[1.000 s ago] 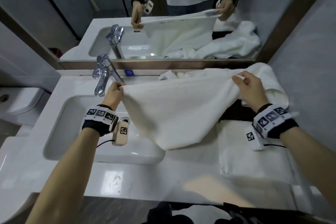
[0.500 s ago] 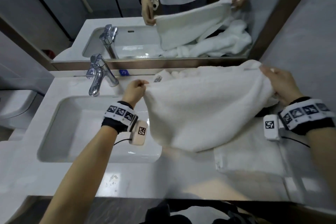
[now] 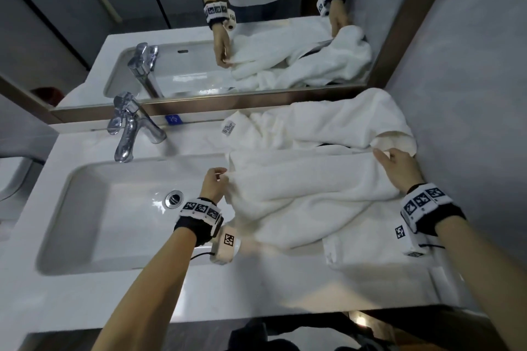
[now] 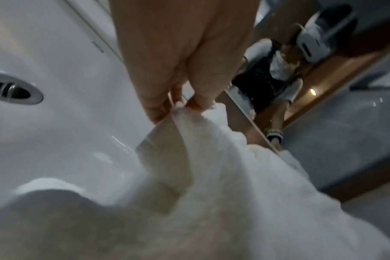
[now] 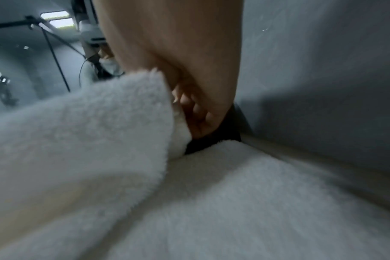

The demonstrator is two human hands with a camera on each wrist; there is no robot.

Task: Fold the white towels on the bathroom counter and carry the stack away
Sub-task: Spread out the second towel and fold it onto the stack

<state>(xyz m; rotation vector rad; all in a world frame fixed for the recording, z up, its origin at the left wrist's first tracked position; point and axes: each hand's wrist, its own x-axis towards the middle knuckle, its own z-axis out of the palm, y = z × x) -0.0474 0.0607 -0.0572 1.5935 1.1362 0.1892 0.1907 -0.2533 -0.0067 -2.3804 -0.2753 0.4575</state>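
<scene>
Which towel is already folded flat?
The folded towel at the counter's near right, partly under the towel both hands hold; the third towel lies crumpled by the mirror.

Tap: chrome mixer faucet point(image 3: 128, 129) behind white ceramic basin point(image 3: 94, 208)
Drain: round metal (open) point(image 3: 174, 198)
Mirror: wood-framed point(image 3: 256, 23)

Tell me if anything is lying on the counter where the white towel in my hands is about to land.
Yes. A folded white towel already lies flat on the white counter, right of the basin, beneath the held white terry towel. Left hand and right hand each pinch a corner; nothing else visible lies there.
</scene>
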